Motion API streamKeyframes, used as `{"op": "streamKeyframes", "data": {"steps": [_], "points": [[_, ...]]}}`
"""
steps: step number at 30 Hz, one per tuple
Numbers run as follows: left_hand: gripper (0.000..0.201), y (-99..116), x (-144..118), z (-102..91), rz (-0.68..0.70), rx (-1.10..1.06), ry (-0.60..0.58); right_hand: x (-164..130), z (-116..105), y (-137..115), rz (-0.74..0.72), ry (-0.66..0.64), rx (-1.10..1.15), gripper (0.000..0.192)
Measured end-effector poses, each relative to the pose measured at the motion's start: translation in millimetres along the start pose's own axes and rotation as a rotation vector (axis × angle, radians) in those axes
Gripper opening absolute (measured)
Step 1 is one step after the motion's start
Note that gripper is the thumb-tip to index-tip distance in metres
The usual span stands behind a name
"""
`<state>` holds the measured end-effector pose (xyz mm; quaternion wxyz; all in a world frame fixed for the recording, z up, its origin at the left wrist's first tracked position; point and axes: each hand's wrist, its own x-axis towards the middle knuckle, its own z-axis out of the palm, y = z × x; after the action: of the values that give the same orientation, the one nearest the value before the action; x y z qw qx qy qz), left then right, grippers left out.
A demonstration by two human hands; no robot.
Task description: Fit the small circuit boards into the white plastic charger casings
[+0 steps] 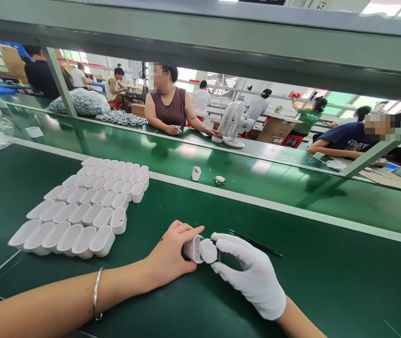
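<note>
My left hand, bare with a bracelet on the wrist, grips a small white plastic shell low over the green mat. My right hand, in a white glove, pinches a small green-edged part against the shell's open end. Both hands meet at the shell near the front middle of the table. To the left lie several rows of empty white shells, open side up. A thin dark tool lies on the mat just beyond my right hand.
A single white shell and a small part sit on the green conveyor beyond a white strip. Across it, a person leans on the far bench by a white fan. Bags of white parts lie at far left.
</note>
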<state>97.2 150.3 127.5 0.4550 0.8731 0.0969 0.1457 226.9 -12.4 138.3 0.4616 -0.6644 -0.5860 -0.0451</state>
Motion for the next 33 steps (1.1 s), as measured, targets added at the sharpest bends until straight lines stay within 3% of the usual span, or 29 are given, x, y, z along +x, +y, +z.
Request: {"op": "streamKeyframes", "data": {"steps": [4, 7, 15, 21, 26, 29, 33], "points": [[0.074, 1.0, -1.3, 1.0, 0.033, 0.035, 0.012, 1.3, -0.5, 0.3, -0.254, -0.011, -0.152, 0.034], [0.074, 1.8, -1.9, 1.6, 0.060, 0.070, 0.029, 3.1, 0.7, -0.6, -0.334, -0.017, -0.245, 0.030], [0.074, 1.2, -2.4, 1.6, 0.114, 0.145, 0.055, 6.1, 4.7, -4.2, -0.355, -0.099, -0.404, 0.022], [0.072, 2.0, -2.2, 1.5, 0.102, 0.148, 0.039, 6.9, 5.0, -8.7, -0.321, -0.019, -0.309, 0.017], [0.073, 1.2, -1.7, 2.1, 0.123, 0.138, 0.029, 9.1, 7.0, -8.5, -0.317, -0.100, -0.248, 0.019], [0.072, 1.3, -1.8, 2.2, 0.137, 0.125, 0.037, 6.5, 8.7, -10.8, -0.125, -0.134, -0.060, 0.021], [0.067, 2.9, -3.0, 2.5, 0.201, 0.073, 0.023, 4.7, 10.9, -17.0, 0.485, -0.121, 0.505, 0.050]]}}
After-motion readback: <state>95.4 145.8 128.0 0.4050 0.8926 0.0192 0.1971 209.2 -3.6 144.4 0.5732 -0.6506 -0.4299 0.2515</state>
